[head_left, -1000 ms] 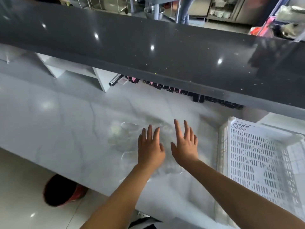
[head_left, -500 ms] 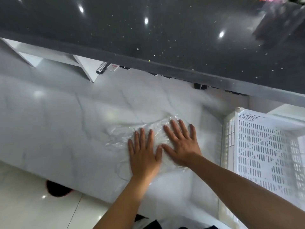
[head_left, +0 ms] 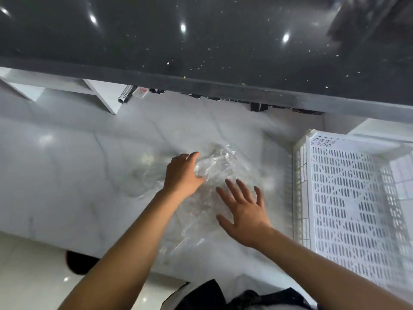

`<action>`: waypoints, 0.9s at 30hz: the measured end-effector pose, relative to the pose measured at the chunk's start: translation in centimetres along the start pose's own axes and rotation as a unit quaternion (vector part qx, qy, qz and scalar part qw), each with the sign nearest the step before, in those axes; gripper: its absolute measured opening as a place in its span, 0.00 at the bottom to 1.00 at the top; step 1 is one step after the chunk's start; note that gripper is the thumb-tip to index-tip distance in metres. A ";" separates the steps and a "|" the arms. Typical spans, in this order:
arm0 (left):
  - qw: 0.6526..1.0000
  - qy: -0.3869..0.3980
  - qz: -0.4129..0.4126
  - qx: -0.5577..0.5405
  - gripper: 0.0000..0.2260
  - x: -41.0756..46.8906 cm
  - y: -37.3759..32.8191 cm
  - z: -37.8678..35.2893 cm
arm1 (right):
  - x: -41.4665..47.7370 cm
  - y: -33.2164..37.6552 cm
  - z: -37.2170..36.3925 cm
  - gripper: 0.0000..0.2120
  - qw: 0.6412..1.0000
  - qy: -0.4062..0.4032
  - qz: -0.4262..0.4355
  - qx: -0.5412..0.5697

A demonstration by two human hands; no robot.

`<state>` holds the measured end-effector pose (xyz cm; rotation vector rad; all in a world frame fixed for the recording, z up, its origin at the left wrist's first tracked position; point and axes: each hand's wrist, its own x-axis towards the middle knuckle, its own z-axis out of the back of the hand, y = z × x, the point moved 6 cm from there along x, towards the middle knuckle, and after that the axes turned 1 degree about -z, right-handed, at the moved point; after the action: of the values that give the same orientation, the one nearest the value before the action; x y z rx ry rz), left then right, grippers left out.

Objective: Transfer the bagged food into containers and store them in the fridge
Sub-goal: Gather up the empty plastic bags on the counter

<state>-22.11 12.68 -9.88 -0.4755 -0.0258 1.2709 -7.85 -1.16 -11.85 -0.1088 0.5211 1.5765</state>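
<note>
Gathering gently is advised: the clear crumpled plastic bag [head_left: 214, 166], lying on the white marble bench [head_left: 67, 175], is clutched by the curled left grip [head_left: 182, 175]. The right grip [head_left: 243, 211] is spread flat over it.

counter [head_left: 78, 175]: pale, marble-veined, glossy | clear plastic bag [head_left: 214, 164]: crumpled, lying mid-counter | white slotted crate [head_left: 348, 198]: on the counter's right end, near the bag, not touching | dark speckled ledge [head_left: 201, 41]: overhangs far edge
</note>
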 end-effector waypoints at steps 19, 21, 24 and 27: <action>0.994 0.094 -0.048 -0.034 0.30 -8.3 -6.2 -1.4 | -0.7 -2.0 0.9 0.30 0.906 0.007 -0.082 0.415; 0.990 0.128 -0.054 -0.002 0.31 -10.2 -6.6 -4.0 | -2.4 -3.7 2.3 0.14 0.818 -0.108 -0.134 0.548; 0.984 0.155 -0.050 0.073 0.33 -12.0 -6.6 -7.5 | -5.5 -4.9 4.4 0.10 0.821 -0.252 -0.169 0.483; 0.991 0.093 -0.043 0.085 0.31 -11.9 -6.0 -8.6 | -7.2 -2.5 6.8 0.16 0.885 -0.337 -0.060 0.314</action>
<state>-17.93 -2.35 -12.63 -0.4390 0.2155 1.1292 -3.19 -5.21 -3.74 0.8613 0.4295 1.1519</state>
